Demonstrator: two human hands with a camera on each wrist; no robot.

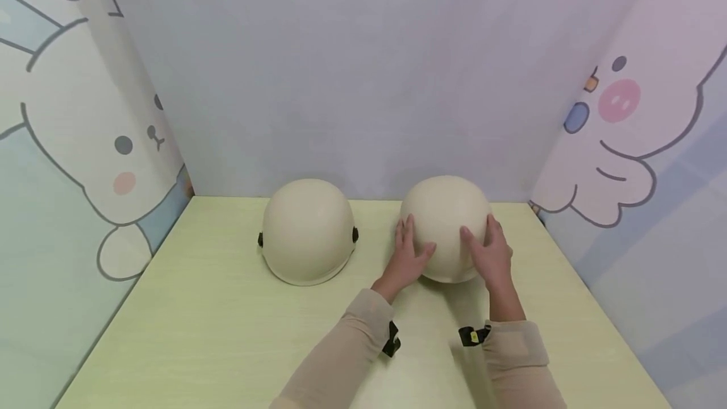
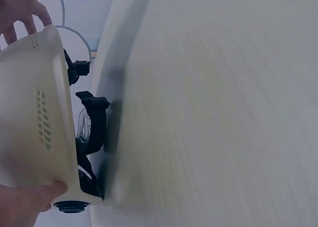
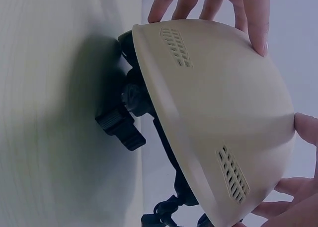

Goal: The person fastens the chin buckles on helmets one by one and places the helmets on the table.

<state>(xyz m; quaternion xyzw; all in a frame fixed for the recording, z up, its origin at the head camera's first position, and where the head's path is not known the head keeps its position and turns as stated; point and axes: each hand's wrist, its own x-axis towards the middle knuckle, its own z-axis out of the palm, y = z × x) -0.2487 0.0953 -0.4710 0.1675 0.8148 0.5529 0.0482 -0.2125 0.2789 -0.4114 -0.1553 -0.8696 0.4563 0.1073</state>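
Both hands grip a cream-coloured helmet near the back right of the table. My left hand lies along its left side, and my right hand spreads over the right side, thumbs on the face nearest me. Seen from the left wrist, the helmet has slotted vents and a black fitting near its rim. Black straps hang under the shell. In the right wrist view the rim of the helmet is tilted up from the table, with a black buckle dangling below.
A second cream helmet rests on the table to the left, with black fittings at its sides. The pale yellow table meets a plain grey back wall. Side walls carry cartoon animals. A black wrist strap is at the right cuff.
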